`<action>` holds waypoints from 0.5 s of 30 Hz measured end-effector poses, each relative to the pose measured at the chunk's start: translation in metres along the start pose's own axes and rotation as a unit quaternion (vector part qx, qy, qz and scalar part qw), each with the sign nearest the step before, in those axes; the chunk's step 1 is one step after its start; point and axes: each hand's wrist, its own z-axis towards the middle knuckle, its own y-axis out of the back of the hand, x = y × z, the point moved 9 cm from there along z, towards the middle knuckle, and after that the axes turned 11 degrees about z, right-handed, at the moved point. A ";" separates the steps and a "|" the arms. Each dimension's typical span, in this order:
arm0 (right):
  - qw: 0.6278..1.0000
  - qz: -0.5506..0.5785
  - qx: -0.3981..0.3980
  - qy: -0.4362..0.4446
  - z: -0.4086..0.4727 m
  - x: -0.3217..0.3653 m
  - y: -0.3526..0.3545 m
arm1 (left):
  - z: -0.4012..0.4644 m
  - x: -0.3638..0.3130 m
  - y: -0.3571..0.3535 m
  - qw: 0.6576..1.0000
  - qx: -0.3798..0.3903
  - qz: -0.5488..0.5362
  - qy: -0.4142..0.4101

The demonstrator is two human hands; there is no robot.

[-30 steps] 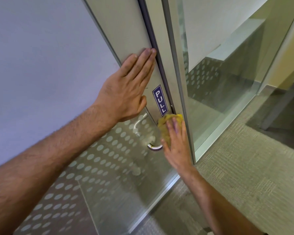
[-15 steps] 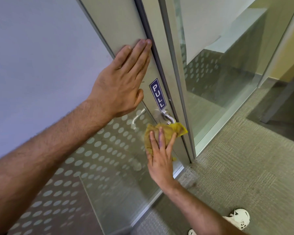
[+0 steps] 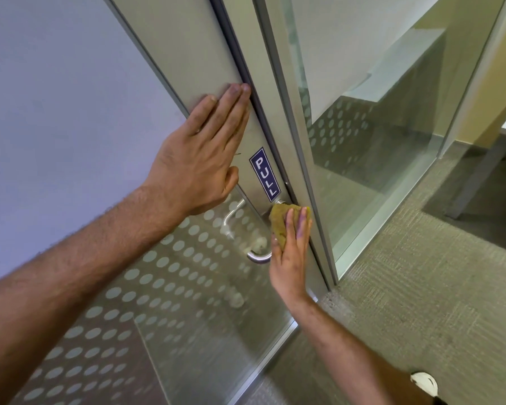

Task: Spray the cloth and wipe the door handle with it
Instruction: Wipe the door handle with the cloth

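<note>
A silver metal door handle [image 3: 259, 258] curves out from the door's metal stile, below a blue PULL sign [image 3: 265, 174]. My right hand [image 3: 289, 252] presses a yellow cloth [image 3: 279, 222] against the upper part of the handle, hiding most of it; only the lower curved end shows. My left hand [image 3: 200, 159] lies flat, fingers together, on the metal stile [image 3: 187, 68] above and left of the sign. No spray bottle is in view.
The door's lower glass [image 3: 164, 287] carries a pattern of frosted dots. A fixed glass panel [image 3: 362, 141] stands right of the door frame. Grey-green carpet [image 3: 421, 302] covers the floor. A white shoe [image 3: 424, 382] shows at the bottom right.
My right hand with the cloth has slid back up the handle, from its lower part half a second ago to its top near the PULL sign. My left hand stays flat on the stile.
</note>
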 end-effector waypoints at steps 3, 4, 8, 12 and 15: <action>0.992 0.100 -0.055 -0.052 -0.005 -0.004 -0.001 | 0.000 -0.003 -0.002 1.000 -0.009 0.029 -0.004; 0.988 0.123 -0.068 -0.059 -0.011 -0.004 -0.002 | -0.001 -0.004 -0.003 0.999 -0.014 0.034 -0.005; 0.997 0.072 -0.008 0.001 -0.043 0.003 -0.023 | -0.004 -0.019 -0.007 0.998 -0.004 0.051 -0.026; 0.993 -0.070 0.064 0.073 -0.051 -0.002 -0.020 | -0.007 -0.039 -0.011 0.997 0.000 0.060 -0.050; 0.991 -0.090 0.029 0.096 -0.017 0.000 -0.004 | -0.008 -0.036 -0.011 0.997 -0.002 0.067 -0.044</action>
